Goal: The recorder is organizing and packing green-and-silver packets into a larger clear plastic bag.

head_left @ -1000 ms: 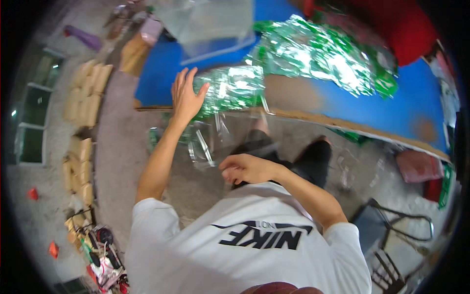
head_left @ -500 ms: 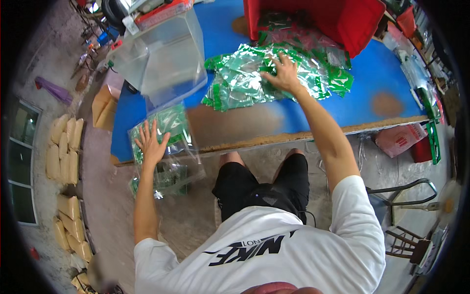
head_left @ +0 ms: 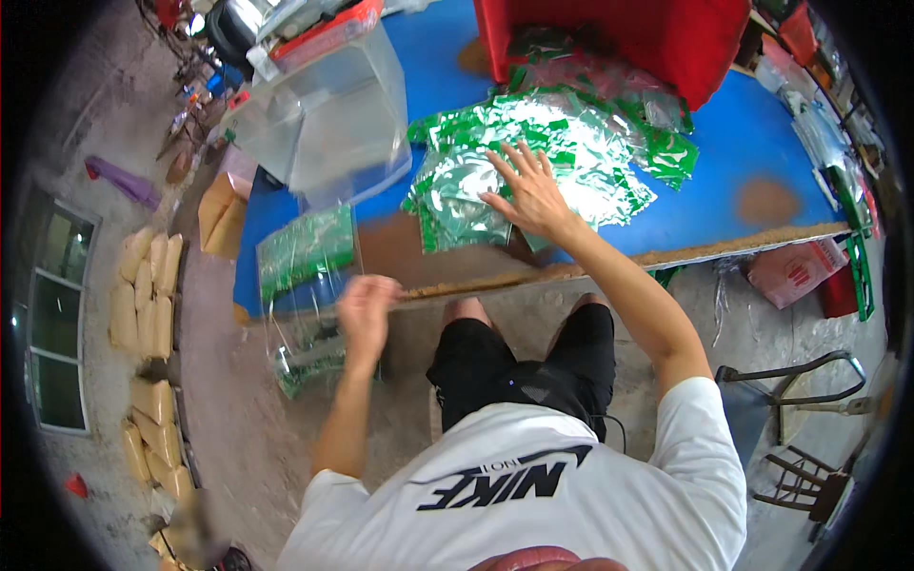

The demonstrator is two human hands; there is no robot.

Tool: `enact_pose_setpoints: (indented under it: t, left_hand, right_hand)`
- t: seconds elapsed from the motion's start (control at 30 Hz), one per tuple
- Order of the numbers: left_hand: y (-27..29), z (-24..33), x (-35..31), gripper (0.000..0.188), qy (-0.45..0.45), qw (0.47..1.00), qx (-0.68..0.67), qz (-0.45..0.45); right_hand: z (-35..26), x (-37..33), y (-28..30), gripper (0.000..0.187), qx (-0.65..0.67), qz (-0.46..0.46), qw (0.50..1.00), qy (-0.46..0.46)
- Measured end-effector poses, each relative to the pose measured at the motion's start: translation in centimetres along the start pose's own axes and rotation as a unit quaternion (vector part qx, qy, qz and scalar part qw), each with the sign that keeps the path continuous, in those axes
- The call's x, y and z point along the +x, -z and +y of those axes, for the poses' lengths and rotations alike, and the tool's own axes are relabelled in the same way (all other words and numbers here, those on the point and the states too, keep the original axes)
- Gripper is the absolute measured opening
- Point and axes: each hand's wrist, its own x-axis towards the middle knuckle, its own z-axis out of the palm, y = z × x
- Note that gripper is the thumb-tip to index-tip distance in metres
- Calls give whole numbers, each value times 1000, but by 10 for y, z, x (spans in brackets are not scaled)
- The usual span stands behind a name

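A loose pile of shiny clear-and-green plastic packets spreads over the blue table. My right hand is open on the near part of this pile, fingers spread. At the table's left front corner lies a clear plastic bag with green packets in it, its lower part hanging past the edge. My left hand is just right of the bag, near the table edge. Its fingers look curled but are smeared by motion, and whether they hold anything is not visible.
A red bin lies tipped with its mouth toward the pile. A clear plastic tub stands at the table's far left. The table's worn wooden front edge runs before my knees. A metal-framed chair is at the right.
My left hand has lifted off the bag and moved right, its fingers curling. My right hand has drawn nearer and left, and the near packets have come toward the table edge.
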Motion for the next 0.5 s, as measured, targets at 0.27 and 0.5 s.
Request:
enact_pose_setpoints:
  t: [0.27,0.5]
  left_hand:
    - [-51,-36,-76,56,305,908,-288,-12]
    - [-73,-36,-76,33,256,921,-289,-50]
  right_hand:
    - [-56,-63,1,85,-15,-133,974,184]
    - [-110,-127,27,64,267,-124,936,191]
